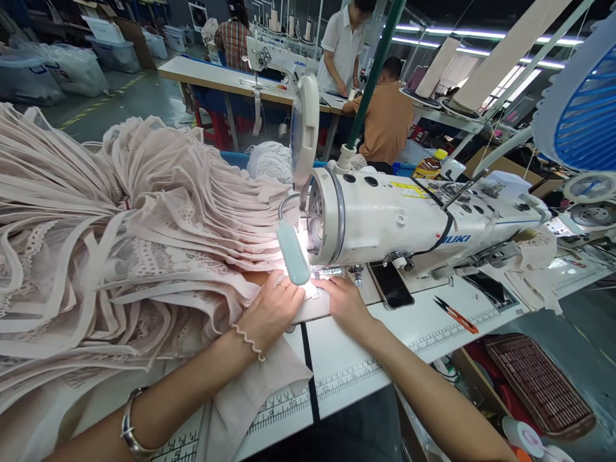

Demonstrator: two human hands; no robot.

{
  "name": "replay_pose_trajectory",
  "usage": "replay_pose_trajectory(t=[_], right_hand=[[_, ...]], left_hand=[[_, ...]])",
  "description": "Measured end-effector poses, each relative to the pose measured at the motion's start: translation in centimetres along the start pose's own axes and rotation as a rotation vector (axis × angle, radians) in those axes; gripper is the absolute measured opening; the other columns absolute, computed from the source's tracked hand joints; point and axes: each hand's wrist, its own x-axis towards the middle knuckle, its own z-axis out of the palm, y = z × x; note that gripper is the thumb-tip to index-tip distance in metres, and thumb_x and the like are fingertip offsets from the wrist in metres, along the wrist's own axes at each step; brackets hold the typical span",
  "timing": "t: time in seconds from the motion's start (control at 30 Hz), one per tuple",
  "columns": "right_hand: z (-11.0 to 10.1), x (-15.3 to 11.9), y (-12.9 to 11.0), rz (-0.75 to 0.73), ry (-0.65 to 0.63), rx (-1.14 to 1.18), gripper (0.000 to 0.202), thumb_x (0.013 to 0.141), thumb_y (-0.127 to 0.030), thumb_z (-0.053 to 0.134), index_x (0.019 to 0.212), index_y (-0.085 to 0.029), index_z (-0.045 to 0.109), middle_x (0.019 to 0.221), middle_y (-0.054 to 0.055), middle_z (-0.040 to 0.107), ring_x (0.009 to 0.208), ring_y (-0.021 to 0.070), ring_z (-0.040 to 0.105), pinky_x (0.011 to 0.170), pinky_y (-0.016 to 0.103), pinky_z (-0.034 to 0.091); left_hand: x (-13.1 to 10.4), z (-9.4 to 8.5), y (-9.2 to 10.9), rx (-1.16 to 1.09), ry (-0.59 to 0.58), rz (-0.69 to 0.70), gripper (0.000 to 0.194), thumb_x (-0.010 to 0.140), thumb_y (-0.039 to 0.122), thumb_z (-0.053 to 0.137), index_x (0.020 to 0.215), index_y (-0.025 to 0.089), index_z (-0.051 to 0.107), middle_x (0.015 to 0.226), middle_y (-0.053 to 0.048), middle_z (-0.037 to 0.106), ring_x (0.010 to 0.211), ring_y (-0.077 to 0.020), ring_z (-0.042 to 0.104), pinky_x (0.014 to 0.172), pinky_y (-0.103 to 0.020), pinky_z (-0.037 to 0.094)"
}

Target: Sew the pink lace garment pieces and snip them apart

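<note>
A: The left forearm (192,386), with its silver bangle (126,431), lies closest to us, on the near side of the sewing machine (385,215); where is its hand?

B: The left hand (275,303) is at the machine's needle end, fingers bent close together on the pale cloth (312,310). A pale green shade (293,253) covers some fingertips, so I can't tell whether it pinches

A: And the right hand (344,301)?

B: Just beside it at the needle end, fingers half curled on the same cloth; I can't tell how firmly it has hold

A: So the cloth sits right there?

B: Yes, partly between both hands, with a heap of lace-trimmed pieces (183,215) left of the machine

A: Anything else around the machine?

B: A phone (393,285) on its near side, orange-handled snips (457,314) near its right part, and a person in a brown shirt (387,122) beyond it
</note>
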Motion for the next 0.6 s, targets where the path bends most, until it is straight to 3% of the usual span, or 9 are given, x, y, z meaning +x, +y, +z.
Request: replay_pose_trajectory(t=[0.07,0.2,0.3,0.37,0.47,0.6], right_hand=[[0.1,-0.2,0.2,0.023,0.002,0.067,0.051,0.084,0.000,0.035,0.110,-0.027,0.071,0.096,0.004,0.068,0.088,0.0190,0.063,0.078,0.031,0.052],[0.0,-0.3,0.3,0.000,-0.025,0.117,0.050,0.084,-0.001,0.037,0.115,-0.024,0.069,0.113,0.005,0.068,0.103,0.0194,0.063,0.092,0.034,0.051],[-0.2,-0.2,0.2,-0.047,-0.018,0.106,0.048,0.087,-0.003,0.036,0.117,-0.021,0.068,0.120,0.006,0.067,0.110,0.0199,0.061,0.098,0.036,0.048],[-0.3,-0.3,0.2,-0.073,-0.009,0.094,0.048,0.087,-0.003,0.035,0.118,-0.022,0.068,0.121,0.005,0.067,0.111,0.0195,0.060,0.099,0.036,0.047],[-0.4,-0.4,0.0,-0.093,0.011,0.084,0.051,0.086,-0.001,0.034,0.120,-0.022,0.066,0.122,0.004,0.067,0.111,0.0188,0.060,0.101,0.037,0.044],[-0.7,-0.5,-0.1,-0.078,0.011,0.085,0.051,0.084,0.000,0.032,0.121,-0.017,0.062,0.111,0.008,0.070,0.104,0.0221,0.061,0.098,0.043,0.043]], left_hand=[[0.0,0.1,-0.9,-0.056,0.016,0.016,0.039,0.093,-0.001,0.027,0.080,0.015,0.059,0.088,-0.008,0.068,0.080,-0.0188,0.062,0.089,-0.038,0.046],[-0.2,0.4,-1.6,-0.122,0.055,0.017,0.032,0.096,0.005,0.030,0.101,0.014,0.061,0.098,-0.007,0.070,0.092,-0.0192,0.062,0.096,-0.039,0.043],[-0.2,0.4,-1.5,-0.114,0.064,0.020,0.027,0.095,0.006,0.037,0.103,0.013,0.061,0.101,-0.008,0.070,0.100,-0.0215,0.061,0.100,-0.043,0.040],[0.0,0.2,-1.4,-0.067,0.068,0.027,0.026,0.093,0.004,0.039,0.101,0.012,0.062,0.101,-0.010,0.069,0.099,-0.0232,0.060,0.094,-0.043,0.042],[0.3,0.0,-1.3,-0.027,0.049,0.052,0.028,0.093,0.002,0.038,0.093,0.012,0.064,0.083,-0.008,0.065,0.081,-0.0206,0.058,0.074,-0.035,0.044],[0.3,0.6,-1.3,-0.170,-0.044,-0.092,0.027,0.098,0.015,0.035,0.100,0.017,0.063,0.079,-0.004,0.058,0.078,-0.0188,0.053,0.067,-0.030,0.042]])
